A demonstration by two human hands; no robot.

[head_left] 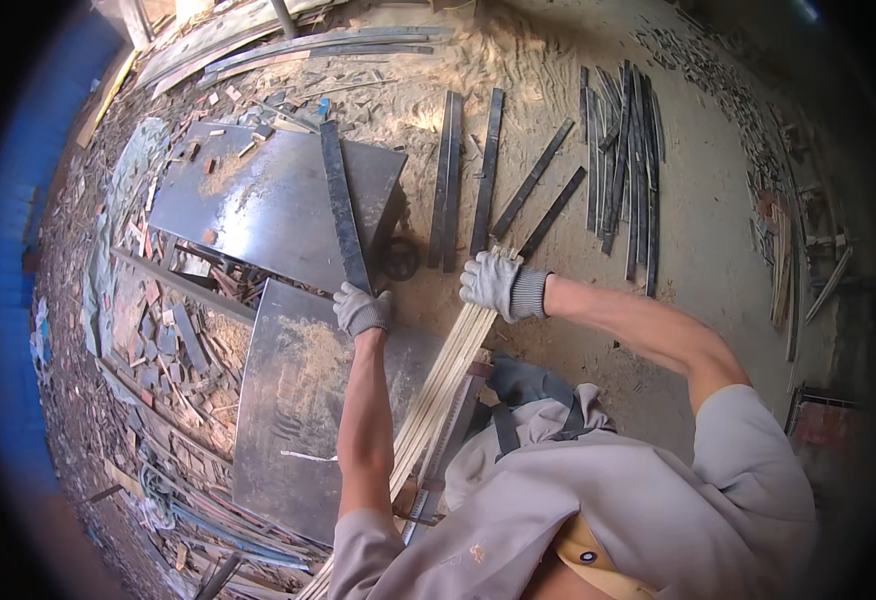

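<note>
My left hand (362,308), in a grey knit glove, is closed on the near end of a long dark wooden strip (343,200). That strip lies slanting across the far metal tabletop (278,185). My right hand (498,284), gloved the same way, is wrapped over the far end of a bundle of pale wooden strips (443,375). The bundle runs back toward my body along the right edge of the near metal tabletop (293,400). The palm side of both hands is hidden.
Several dark strips (488,165) lie spread on the dusty floor ahead, with a bigger pile of strips (623,165) to the right. A black handwheel (398,258) sits beside the far tabletop. Wood offcuts (163,340) and sawdust litter the left side. A blue wall (13,300) stands far left.
</note>
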